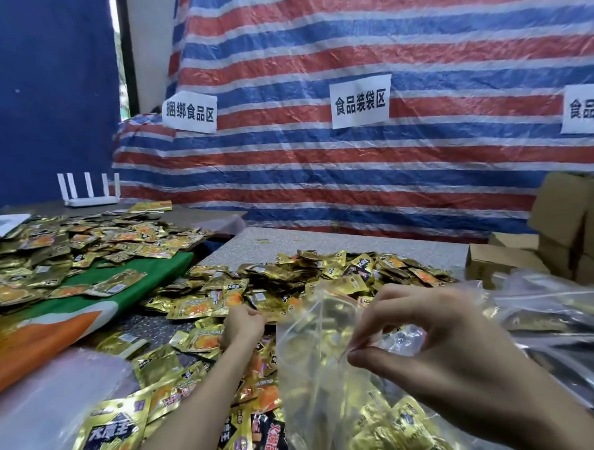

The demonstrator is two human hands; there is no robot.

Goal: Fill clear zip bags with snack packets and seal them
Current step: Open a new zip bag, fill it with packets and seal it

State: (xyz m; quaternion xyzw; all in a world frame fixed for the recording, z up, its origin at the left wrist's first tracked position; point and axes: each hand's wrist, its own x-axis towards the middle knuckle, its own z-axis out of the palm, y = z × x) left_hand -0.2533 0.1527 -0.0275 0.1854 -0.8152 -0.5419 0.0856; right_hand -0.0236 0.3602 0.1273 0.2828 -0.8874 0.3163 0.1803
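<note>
1. While the right hand [438, 348] pinches the rim of the clear zip bag [314, 375], the left hand [242, 324] is stretched out into the snack packets [324, 274] heaped on the counter [373, 242].
2. Right hand: thumb and forefinger are pressed together on the bag's near lip. The other fingers arch loosely above it.
3. Zip bag: it is held up in front of the person, between the two forearms. The mouth looks open, with the far lip standing up toward the heap.
4. Bag contents: several gold packets lie in its lower part, seen through the plastic at the bottom of the view.
5. Left hand: the back faces the camera. The fingers are curled down onto gold packets at the near edge of the heap; how many they hold is hard to tell.
6. Packets: gold foil with orange and black print. Loose ones lie scattered under and beside the left forearm.
7. Second heap [71, 253]: the same packets, off to the left, on a green and orange cloth [149, 284].
8. Other plastic: a stack of clear film [42, 395] sits at lower left. Filled clear bags [561, 320] are piled at right, beside the right hand.
9. Background: cardboard boxes [558, 236] at right, a striped tarp [350, 54] with white paper signs [358, 101], and a white router [87, 195] before a blue curtain [48, 98].
</note>
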